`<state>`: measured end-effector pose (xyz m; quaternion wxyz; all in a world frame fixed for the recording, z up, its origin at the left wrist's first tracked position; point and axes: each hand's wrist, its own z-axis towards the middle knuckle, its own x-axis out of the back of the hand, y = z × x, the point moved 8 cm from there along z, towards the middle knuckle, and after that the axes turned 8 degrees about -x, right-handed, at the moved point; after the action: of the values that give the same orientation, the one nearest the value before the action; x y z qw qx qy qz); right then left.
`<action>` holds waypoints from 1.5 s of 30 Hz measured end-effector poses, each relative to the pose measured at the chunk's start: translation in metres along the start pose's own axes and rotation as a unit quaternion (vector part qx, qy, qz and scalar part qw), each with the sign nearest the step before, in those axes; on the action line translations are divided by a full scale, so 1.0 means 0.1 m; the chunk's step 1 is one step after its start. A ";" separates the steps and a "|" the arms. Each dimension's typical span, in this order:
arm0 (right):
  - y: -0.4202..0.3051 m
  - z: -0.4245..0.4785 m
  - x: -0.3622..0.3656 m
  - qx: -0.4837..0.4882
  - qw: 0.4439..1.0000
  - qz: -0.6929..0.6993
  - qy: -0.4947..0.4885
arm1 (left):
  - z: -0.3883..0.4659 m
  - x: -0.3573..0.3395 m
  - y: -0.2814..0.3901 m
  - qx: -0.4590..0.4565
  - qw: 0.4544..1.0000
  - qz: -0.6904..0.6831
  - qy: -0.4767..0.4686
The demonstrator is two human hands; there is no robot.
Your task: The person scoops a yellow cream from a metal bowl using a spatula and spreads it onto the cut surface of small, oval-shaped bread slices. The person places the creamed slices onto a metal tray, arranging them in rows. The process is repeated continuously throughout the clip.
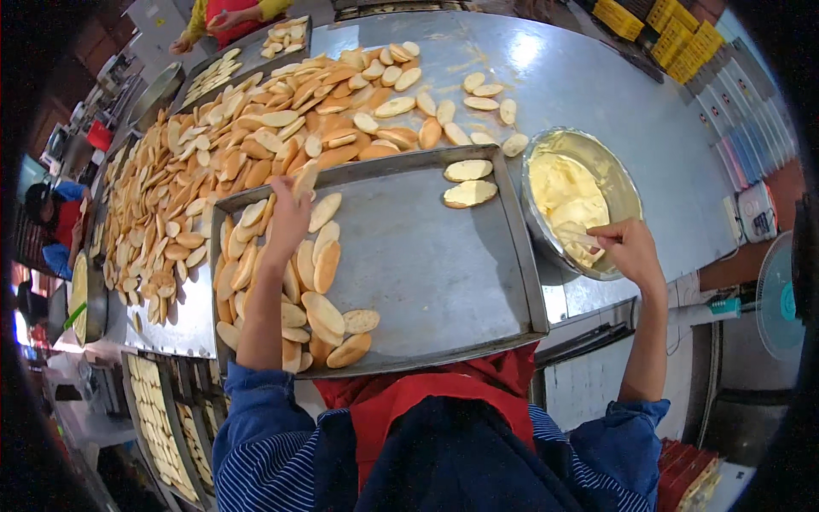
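In my left hand (289,214) is an oval bread slice (306,177), raised over the back left part of a metal baking tray (409,275). Loose bread slices (323,317) crowd the left side of that tray. Two slices coated in pale yellow cream (470,194) lie at its far right corner. My right hand (630,246) grips a flat spreader (576,237), its blade down in the cream (566,189). A round metal bowl (630,192) holds this cream, standing just right of the tray.
A large heap of bread slices (256,141) covers the metal table (646,83) beyond the tray. Another tray (253,61) with slices is at the back, near a person in yellow sleeves (240,16). A second person (64,217) is at far left beside another bowl (93,301). Yellow crates (678,41) stand behind.
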<state>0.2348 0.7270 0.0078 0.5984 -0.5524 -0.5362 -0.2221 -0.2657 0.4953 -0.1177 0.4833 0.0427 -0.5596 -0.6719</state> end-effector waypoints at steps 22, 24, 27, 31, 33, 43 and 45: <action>-0.42 -0.51 -0.61 0.076 0.882 0.459 -0.079 | -1.06 -1.04 1.64 0.233 0.735 -0.630 -0.090; -0.58 -0.63 -0.77 0.147 0.872 0.466 -0.015 | -1.09 -1.12 1.69 0.233 0.713 -0.654 -0.103; -0.95 -0.85 -0.83 0.223 0.892 0.384 0.089 | -1.12 -1.17 1.79 0.246 0.682 -0.680 -0.114; -1.18 -0.97 -0.96 0.294 0.900 0.268 0.176 | -1.15 -1.17 1.81 0.259 0.671 -0.687 -0.104; -1.28 -1.03 -0.95 0.320 0.899 0.223 0.199 | -1.15 -1.16 1.80 0.254 0.669 -0.691 -0.101; -1.30 -1.18 -0.49 0.386 0.884 0.004 0.264 | -1.05 -0.94 1.51 0.241 0.691 -0.679 -0.052; -1.31 -1.19 -0.43 0.375 0.883 0.035 0.282 | -1.04 -0.92 1.53 0.226 0.710 -0.664 -0.059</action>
<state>0.1560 0.5676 0.0473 0.8939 -0.2194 -0.3688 -0.1298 -0.0632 0.5002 -0.0795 -0.1456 0.4711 -0.5499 -0.6742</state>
